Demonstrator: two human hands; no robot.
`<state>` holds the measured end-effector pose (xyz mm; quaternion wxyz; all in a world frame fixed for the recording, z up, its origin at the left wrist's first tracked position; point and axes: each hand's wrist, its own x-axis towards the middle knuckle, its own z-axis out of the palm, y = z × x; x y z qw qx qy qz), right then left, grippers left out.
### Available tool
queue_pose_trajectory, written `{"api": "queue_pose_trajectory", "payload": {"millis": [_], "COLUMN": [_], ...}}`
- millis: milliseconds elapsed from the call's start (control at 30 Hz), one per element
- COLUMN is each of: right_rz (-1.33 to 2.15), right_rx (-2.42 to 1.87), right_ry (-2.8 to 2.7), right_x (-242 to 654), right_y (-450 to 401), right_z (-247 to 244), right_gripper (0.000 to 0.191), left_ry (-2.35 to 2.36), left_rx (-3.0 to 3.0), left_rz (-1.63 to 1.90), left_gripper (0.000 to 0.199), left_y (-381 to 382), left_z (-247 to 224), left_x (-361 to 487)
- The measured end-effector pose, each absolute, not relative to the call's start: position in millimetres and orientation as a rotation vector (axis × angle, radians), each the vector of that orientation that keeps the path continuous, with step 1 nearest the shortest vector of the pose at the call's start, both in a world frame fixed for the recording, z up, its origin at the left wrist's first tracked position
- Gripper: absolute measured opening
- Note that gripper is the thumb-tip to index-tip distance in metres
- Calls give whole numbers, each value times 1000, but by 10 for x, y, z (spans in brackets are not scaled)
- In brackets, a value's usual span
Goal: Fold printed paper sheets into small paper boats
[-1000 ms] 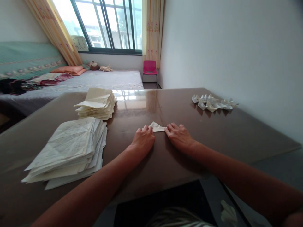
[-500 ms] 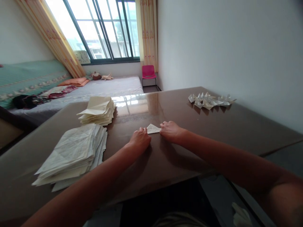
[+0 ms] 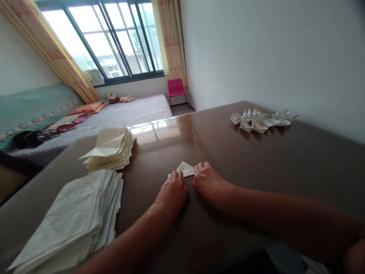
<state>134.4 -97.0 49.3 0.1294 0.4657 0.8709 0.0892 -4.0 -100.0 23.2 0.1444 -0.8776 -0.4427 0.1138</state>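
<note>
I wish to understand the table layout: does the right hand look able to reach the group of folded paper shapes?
Probably yes: nothing shows between the right hand and the folded paper shapes, though it must first leave the small printed paper.

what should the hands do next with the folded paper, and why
Probably press along the near edge of the folded paper to firm it: the left hand and right hand are at its two sides, fingers curled, its peak points away from the person, and the table lies beneath to press against.
</note>
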Motion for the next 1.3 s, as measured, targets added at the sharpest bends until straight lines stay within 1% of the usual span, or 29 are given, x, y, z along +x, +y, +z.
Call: {"api": "queue_pose_trajectory", "payload": {"millis": [233, 467, 633, 767, 933, 1133, 1300], "right_rz": [338, 297, 254, 322, 254, 280, 306], "right_rx": [1338, 1338, 1386, 1410, 1409, 1400, 1408], "right_ry": [2520, 2523, 2561, 2694, 2680, 2696, 2730], "right_x": [1415, 1432, 1452, 1470, 1492, 1504, 1545], "right_y": [-1023, -1041, -980, -903, -852, -787, -719], "right_z": [423, 495, 502, 437, 448, 450, 435], "right_gripper": [19, 21, 22, 23, 21, 19, 17], "left_ry": [-1242, -1298, -1355, -1403, -1502, -1374, -1383], "left_rx": [-2521, -2473, -2451, -2451, -2502, -2585, -2589], "left_rz": [318, 461, 497, 422, 296, 157, 113], "left_gripper": [25, 24, 24, 25, 25, 22, 19], "left_y": [-1017, -1057, -1082, -1065, -1002, -952, -902], "left_z": [236, 372, 389, 358, 397, 367, 287], "left_x": [-100, -104, -76, -69, -109, -124, -160]}}
